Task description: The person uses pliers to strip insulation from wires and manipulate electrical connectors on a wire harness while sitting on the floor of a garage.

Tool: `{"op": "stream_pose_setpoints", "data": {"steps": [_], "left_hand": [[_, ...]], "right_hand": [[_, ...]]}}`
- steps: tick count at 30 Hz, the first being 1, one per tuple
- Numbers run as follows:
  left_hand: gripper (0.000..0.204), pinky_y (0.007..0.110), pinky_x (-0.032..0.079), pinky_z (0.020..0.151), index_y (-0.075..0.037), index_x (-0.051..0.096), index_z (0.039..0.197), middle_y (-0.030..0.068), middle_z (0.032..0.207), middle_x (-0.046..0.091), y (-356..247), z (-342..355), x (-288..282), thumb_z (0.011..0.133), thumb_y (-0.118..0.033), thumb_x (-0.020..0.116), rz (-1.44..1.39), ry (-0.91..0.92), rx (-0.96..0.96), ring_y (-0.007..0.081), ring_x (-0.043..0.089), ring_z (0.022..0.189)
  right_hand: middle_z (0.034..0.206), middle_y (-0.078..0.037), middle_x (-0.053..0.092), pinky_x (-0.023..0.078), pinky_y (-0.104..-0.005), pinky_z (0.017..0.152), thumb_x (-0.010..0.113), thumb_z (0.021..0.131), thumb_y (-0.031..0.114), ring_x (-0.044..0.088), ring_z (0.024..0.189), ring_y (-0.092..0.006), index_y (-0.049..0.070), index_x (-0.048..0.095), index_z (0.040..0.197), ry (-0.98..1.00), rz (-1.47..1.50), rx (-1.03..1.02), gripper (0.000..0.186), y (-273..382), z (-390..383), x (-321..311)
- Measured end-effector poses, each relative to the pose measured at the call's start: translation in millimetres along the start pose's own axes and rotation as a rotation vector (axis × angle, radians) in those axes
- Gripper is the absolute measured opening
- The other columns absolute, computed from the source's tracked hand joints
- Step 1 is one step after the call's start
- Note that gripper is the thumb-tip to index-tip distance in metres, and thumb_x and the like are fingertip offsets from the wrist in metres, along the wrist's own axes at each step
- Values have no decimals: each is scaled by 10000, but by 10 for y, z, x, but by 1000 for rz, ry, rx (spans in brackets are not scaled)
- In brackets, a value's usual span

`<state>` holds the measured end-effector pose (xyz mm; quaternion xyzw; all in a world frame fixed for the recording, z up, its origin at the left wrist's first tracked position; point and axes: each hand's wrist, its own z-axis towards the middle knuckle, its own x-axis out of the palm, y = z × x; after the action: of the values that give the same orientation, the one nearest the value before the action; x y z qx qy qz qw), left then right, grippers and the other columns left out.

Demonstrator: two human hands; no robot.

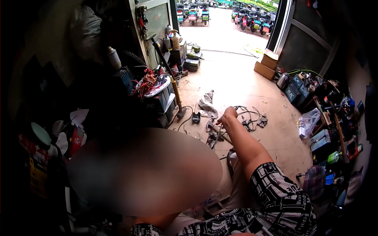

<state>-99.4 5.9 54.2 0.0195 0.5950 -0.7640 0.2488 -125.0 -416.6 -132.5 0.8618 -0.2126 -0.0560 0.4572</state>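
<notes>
My right hand [228,116] reaches down over the floor in front of me. Its fingers are curled closed around what looks like a dark cable [219,133], which hangs toward a tangle below. Just beyond the wrist, more black cables with a small dark plug or box [262,122] lie in loops on the floor. A crumpled grey-white rag [208,104] is ahead of the hand, and a small black part [196,117] sits to its left. Of my left arm only a bit of forearm [157,221] shows; a large blurred patch covers where the hand would be.
A long-handled hammer [176,92] leans left, beside a box piled with red wires [149,80]. A green-and-black power tool [193,55] rests on a case near the door. Cardboard boxes [265,67] stand at right, with batteries [296,87] and a cluttered rack [338,129]. Parked scooters [252,19] are outside.
</notes>
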Motion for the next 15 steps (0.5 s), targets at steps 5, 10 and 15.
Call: {"op": "stream_pose_setpoints", "data": {"steps": [5,10,15], "left_hand": [[327,307,427,943,-21,490,1239,104,1159,577,139,-429,-244,986,-227,458,-256,142,-163,204,547,1081],[305,352,496,756,-40,516,1191,121,997,613,407,-1107,-387,972,-246,464,286,90,148,218,598,864],[304,312,368,527,-77,415,772,43,642,425,-52,-1003,-1066,1005,-270,400,-332,-114,-416,155,404,546]], "right_hand": [[921,-250,600,508,-562,572,487,815,152,626,724,-416,-80,528,1064,-140,3,-20,342,783,-838,-112],[977,-273,644,552,-465,709,414,852,175,662,868,-382,-89,597,1009,-358,-177,-236,357,1273,-433,-366],[908,-275,664,541,-500,687,390,849,293,659,862,-412,-116,656,896,-616,-165,-572,490,2480,312,-1434]]}}
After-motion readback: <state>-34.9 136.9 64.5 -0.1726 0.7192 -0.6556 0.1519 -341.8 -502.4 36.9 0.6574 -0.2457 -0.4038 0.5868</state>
